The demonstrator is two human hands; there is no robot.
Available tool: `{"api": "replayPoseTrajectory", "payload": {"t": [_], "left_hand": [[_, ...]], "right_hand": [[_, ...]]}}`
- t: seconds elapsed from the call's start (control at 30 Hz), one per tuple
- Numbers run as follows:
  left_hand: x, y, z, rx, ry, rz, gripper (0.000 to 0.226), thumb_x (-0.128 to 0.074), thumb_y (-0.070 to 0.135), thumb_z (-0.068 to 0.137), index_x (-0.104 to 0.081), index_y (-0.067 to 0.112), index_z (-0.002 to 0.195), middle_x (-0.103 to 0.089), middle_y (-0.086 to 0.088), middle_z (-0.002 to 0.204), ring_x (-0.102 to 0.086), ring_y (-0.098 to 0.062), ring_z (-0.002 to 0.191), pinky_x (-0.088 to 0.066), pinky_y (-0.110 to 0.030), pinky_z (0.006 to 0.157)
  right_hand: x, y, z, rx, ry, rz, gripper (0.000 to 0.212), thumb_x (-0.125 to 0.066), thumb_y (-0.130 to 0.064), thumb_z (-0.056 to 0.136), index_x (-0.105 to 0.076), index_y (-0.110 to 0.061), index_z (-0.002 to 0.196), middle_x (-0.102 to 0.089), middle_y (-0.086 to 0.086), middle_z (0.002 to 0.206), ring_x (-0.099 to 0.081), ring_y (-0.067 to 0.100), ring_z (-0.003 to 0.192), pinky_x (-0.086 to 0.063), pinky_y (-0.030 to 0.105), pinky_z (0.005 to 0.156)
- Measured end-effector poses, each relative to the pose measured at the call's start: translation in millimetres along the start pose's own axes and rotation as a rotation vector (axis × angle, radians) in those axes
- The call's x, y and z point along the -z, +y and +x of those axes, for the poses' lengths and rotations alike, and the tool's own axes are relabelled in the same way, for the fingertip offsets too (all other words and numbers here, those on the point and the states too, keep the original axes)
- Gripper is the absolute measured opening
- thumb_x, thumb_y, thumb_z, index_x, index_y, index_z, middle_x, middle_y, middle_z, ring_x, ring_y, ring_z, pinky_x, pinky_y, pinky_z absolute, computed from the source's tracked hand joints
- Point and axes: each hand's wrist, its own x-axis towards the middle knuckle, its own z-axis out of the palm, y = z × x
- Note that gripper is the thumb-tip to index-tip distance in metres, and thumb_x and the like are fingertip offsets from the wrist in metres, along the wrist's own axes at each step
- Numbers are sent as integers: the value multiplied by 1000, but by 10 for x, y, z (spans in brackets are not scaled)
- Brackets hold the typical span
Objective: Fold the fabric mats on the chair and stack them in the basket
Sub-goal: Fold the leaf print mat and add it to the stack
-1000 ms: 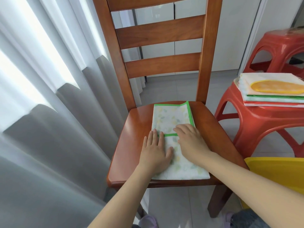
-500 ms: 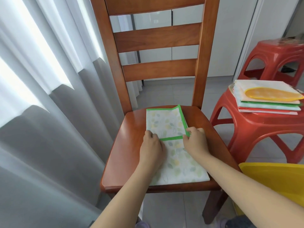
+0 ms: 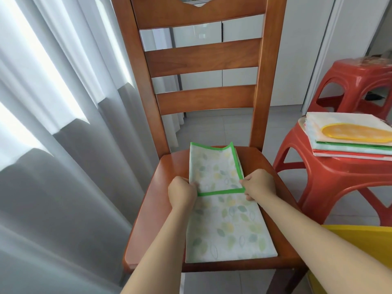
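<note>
Fabric mat (image 3: 224,225), leaf-printed with a green border, lying lengthwise on the seat of the wooden chair (image 3: 169,209) at centre frame, its far part already doubled over so that a green-edged flap sits on the near layer. Left of the chair, grey curtains (image 3: 53,145) fill the frame. At the flap's near left corner, the left hand (image 3: 182,193) is closed, pinching the cloth; at the near right corner, the right hand (image 3: 259,184) is likewise closed on the green edge. The step in hand appears to be the next fold. To do it well, both corners should probably travel together and at equal height, so the green edge lands parallel to the mat's near end and the side edges stay aligned; the far corner of the flap curls up slightly and may need smoothing before creasing. Further right, a stack of mats (image 3: 347,141) rests on a red stool (image 3: 339,179). At lower right, a yellow object (image 3: 360,240), possibly the basket, is only partly in view.
</note>
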Motion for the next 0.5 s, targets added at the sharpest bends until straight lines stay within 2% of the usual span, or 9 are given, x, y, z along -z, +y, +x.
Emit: {"api": "replayPoseTrajectory", "payload": {"t": [0.07, 0.17, 0.27, 0.37, 0.47, 0.5], "left_hand": [[3, -1, -14, 19, -2, -54, 19, -64, 21, 82, -55, 16, 65, -66, -4, 73, -64, -29, 75, -56, -43, 69], [20, -26, -11, 59, -38, -186, 13, -65, 26, 81, -58, 18, 73, -68, -4, 72, -65, -26, 70, -57, -47, 71], [107, -39, -30, 104, -121, -440, 20, -67, 29, 86, -58, 13, 78, -65, -3, 71, -64, -18, 62, -59, -41, 76], [204, -43, -73, 110, -216, -562, 24, -60, 37, 91, -58, 15, 82, -66, -6, 84, -67, -17, 71, -56, -28, 69], [284, -71, -91, 173, -307, -727, 40, -49, 42, 95, -59, 6, 108, -64, -11, 107, -68, -19, 84, -56, -28, 73], [315, -71, -105, 188, -329, -789, 42, -46, 41, 97, -57, 2, 110, -62, -12, 108, -66, -20, 85, -55, -28, 72]], "right_hand": [[32, -11, -11, 8, -19, 31, 16, -61, -17, 88, -67, -7, 77, -63, 7, 62, -60, 18, 45, -44, 20, 42], [85, -4, -19, 0, -58, 216, 17, -62, -15, 88, -61, -9, 72, -63, 9, 64, -60, 20, 50, -52, 27, 51], [139, 18, -12, -50, -133, 443, 9, -64, -11, 87, -58, -3, 86, -62, 12, 71, -62, 20, 57, -57, 30, 58], [210, 33, -31, -46, -225, 576, 11, -63, -10, 88, -58, -3, 94, -60, 11, 79, -63, 17, 63, -56, 22, 49], [278, 46, -48, -24, -307, 639, 15, -61, -14, 89, -59, -5, 101, -61, 10, 88, -64, 16, 71, -57, 20, 53], [296, 47, -51, -24, -333, 656, 17, -60, -17, 90, -59, -6, 103, -62, 10, 91, -65, 17, 73, -58, 21, 56]]}}
